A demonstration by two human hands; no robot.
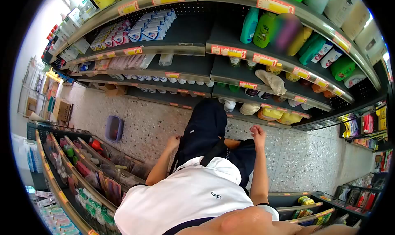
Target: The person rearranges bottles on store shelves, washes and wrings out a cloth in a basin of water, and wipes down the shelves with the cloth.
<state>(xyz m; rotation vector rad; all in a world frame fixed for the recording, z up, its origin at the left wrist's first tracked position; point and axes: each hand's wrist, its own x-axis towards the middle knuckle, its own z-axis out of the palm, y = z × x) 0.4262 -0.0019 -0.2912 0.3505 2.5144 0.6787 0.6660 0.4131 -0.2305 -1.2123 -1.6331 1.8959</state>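
Note:
My left hand [173, 142] is beside the left leg of the dark trousers [203, 121], near knee height. It is small in view and its fingers are mostly hidden. To the right of the other leg, my right hand [258, 133] is raised above the speckled floor [288, 152]. Its fingers are loosely bent and somewhat apart, with nothing visible between them. In front, a crumpled beige cloth [271, 82] hangs over a shelf edge among jars. Green bottles [264, 29] stand on the shelf above it, next to a blurred purple patch.
Shelves with boxed goods [153, 25] curve across the front left. A purple-grey bin [114, 128] stands on the floor at the left. Low racks of small goods [88, 163] are at the lower left, more racks [304, 206] at the lower right. A cardboard box [61, 110] sits far left.

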